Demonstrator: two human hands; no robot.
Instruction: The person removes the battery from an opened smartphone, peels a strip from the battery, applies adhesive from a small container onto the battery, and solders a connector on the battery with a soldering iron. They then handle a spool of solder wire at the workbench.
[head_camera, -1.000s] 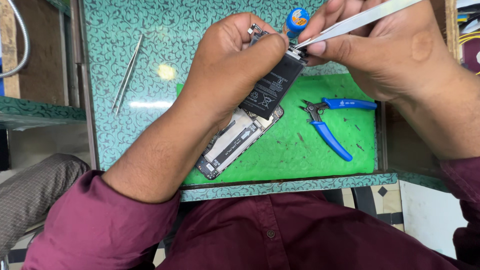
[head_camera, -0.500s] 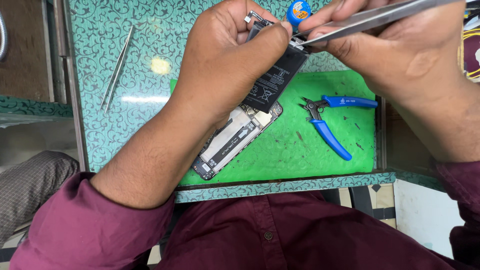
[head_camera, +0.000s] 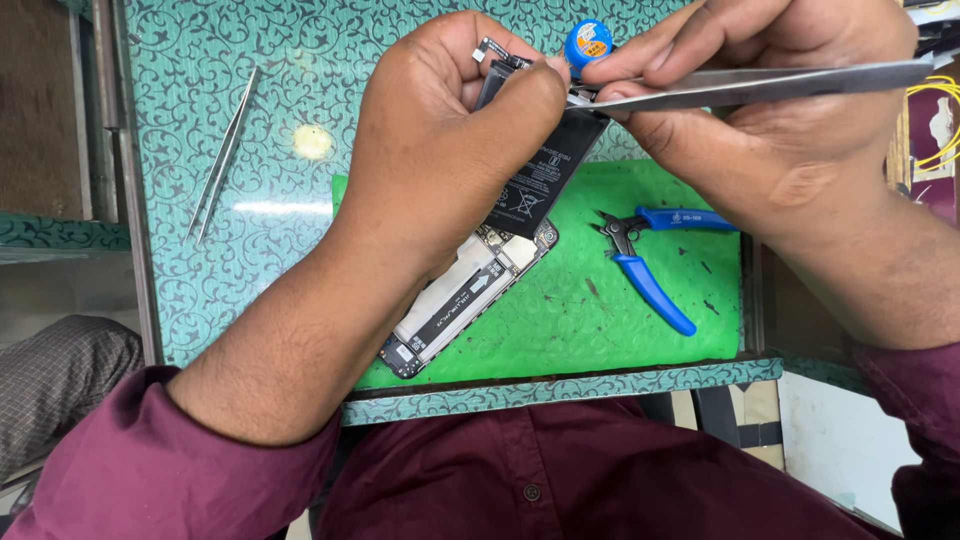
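In the head view, the left hand (head_camera: 450, 130) is closed around the far end of an opened phone (head_camera: 465, 295), which lies tilted on the green mat (head_camera: 600, 320) with its black battery (head_camera: 545, 170) lifted. The right hand (head_camera: 760, 110) grips metal tweezers (head_camera: 750, 88) whose tip touches the battery's far edge. Blue cutters (head_camera: 650, 270) lie on the mat to the right, and spare tweezers (head_camera: 222, 155) lie on the table (head_camera: 200, 280) at the left.

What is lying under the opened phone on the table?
A green mat lies under the opened phone, with blue-handled cutters beside it. The left hand and the lifted black battery cover the phone's upper end.
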